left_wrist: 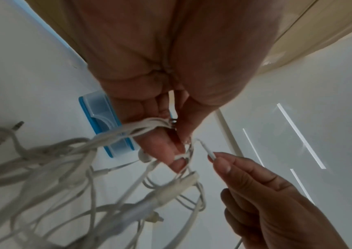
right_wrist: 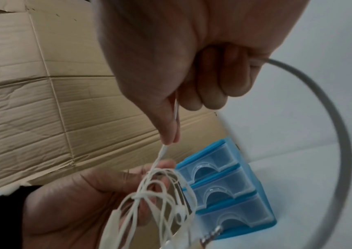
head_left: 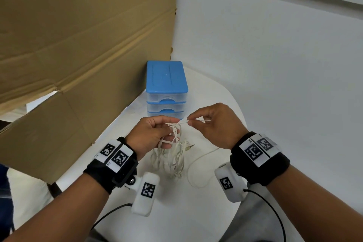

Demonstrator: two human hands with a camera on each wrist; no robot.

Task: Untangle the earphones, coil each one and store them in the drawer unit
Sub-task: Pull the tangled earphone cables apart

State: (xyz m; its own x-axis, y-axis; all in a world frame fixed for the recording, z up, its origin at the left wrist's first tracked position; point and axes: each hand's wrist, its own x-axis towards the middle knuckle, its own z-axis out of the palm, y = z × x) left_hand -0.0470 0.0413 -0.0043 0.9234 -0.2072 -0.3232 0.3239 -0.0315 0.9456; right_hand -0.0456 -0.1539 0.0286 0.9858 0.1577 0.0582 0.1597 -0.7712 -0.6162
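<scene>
A tangle of white earphone cables [head_left: 172, 155] hangs above the white table, bunched in my left hand [head_left: 157, 133], whose fingers curl round the upper loops [left_wrist: 149, 126]. My right hand [head_left: 208, 124] pinches one white cable end [head_left: 189, 122] between thumb and forefinger, just right of the left hand. In the right wrist view the pinched cable [right_wrist: 162, 151] runs down into the knot [right_wrist: 147, 193]. A jack plug [head_left: 190, 146] dangles from the tangle. The blue drawer unit [head_left: 167, 88] stands behind the hands with its three drawers closed.
A large cardboard sheet [head_left: 78, 45] leans along the left of the round white table [head_left: 225, 100]. A loose cable loop [head_left: 196, 167] lies on the table under my right wrist. White wall stands behind and to the right.
</scene>
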